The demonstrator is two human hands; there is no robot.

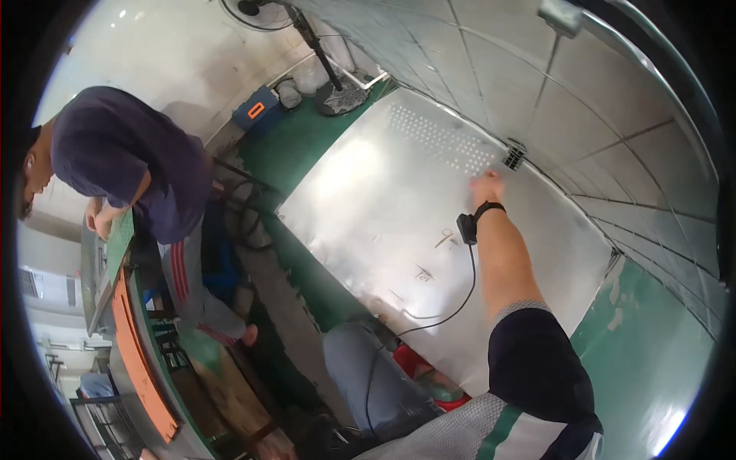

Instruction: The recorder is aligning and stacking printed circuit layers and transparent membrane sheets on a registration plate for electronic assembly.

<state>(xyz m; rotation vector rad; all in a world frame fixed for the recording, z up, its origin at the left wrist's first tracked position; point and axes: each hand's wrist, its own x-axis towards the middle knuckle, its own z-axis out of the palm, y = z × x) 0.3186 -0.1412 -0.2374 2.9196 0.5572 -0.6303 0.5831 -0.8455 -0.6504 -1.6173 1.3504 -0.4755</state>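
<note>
My right hand [487, 186] reaches out over a large silvery sheet [368, 230], at the edge of rows of small pale dots [437, 138]. Its fingers are curled together against the surface. Whatever they may hold is hidden or too small to make out. A black strap with a small black device [466, 228] sits round that wrist, and a thin cable runs from it back across the sheet. Just beyond the hand, a small black slotted piece [514, 154] rests by the sheet's far right edge. My left hand does not show.
On the left a co-worker in a dark shirt [130, 153] bends over a bench, hands at a green sheet [119, 241]. An orange strip [138, 356] lies along the bench. Behind stand a fan [341, 98] and a blue box [257, 109]. A grey tiled panel [537, 92] rises at right.
</note>
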